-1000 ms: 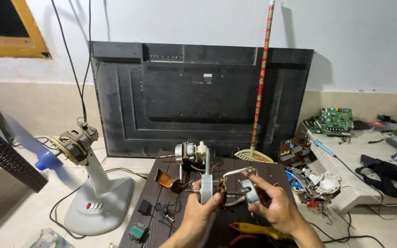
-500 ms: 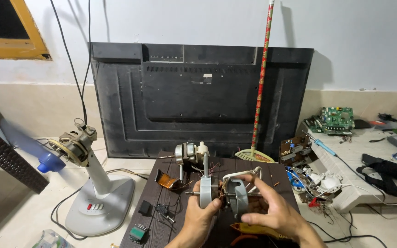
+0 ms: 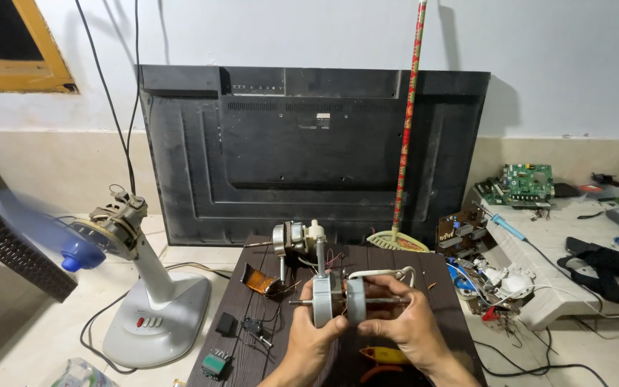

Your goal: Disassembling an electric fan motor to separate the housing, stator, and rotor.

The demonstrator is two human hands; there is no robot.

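Two bare hands and forearms are showing at the bottom edge of the head view. The left hand [image 3: 314, 337] is wearing no glove, ring or watch, and the right hand [image 3: 404, 327] is showing none either. No sleeve is reaching the wrists (the arms are running out of the picture below them). The fingernails are looking short and unpainted.

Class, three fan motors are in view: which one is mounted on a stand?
The motor on the white pedestal fan stand, at the left on the floor. The second motor sits on the dark table; the third motor is held in both hands.
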